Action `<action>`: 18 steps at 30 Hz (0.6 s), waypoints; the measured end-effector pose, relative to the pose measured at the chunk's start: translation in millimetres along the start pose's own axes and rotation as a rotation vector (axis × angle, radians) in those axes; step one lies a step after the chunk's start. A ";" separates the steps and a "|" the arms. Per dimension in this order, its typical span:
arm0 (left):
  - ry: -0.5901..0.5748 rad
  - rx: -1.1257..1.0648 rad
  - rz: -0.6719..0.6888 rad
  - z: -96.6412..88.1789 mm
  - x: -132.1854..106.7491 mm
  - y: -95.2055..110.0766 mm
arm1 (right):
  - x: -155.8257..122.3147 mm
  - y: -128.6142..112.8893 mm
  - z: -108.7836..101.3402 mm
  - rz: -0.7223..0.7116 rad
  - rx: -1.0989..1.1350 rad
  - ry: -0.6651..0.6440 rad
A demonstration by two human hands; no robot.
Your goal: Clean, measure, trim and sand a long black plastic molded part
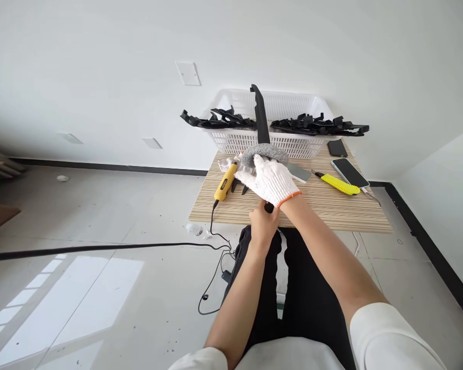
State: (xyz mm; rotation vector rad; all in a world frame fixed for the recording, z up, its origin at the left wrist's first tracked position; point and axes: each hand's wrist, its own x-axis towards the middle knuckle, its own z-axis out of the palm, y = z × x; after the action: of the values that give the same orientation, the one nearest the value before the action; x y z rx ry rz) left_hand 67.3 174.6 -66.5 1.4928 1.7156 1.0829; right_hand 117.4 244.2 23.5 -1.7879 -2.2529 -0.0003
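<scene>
A long black plastic part (pixel 261 115) points away from me, its far tip above the basket. My bare left hand (pixel 264 222) is closed round its near end at the table's front edge. My right hand (pixel 272 180), in a white knitted glove with an orange cuff, presses a fuzzy grey cloth (pixel 265 151) onto the middle of the part. The thumb of this glove sticks out to the left; its other fingers are partly hidden on the cloth. Just left of the glove lies a yellow corded tool (pixel 226 182).
A white plastic basket (pixel 239 139) holds several black parts (pixel 316 125) that overhang its sides. On the wooden table (pixel 312 213) are a yellow utility knife (pixel 338 184), a phone (pixel 349 172), a grey flat block (pixel 299 173) and a dark flat object (pixel 337 148). Cables (pixel 139 247) hang at the left.
</scene>
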 end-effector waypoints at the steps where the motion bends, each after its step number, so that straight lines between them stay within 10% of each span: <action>1: 0.006 0.016 -0.007 0.2 0.5 -0.6 | 0.3 -0.1 4.2 0.006 -0.006 0.023; 18: -0.039 -0.061 -0.030 -3.1 0.1 7.8 | 72.4 -3.5 9.0 0.027 -0.104 0.195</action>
State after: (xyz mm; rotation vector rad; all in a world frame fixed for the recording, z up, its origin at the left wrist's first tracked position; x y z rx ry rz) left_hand 68.4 174.3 -58.2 1.4370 1.6582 1.0739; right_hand 97.3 314.1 30.3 -1.7843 -2.1264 -0.2795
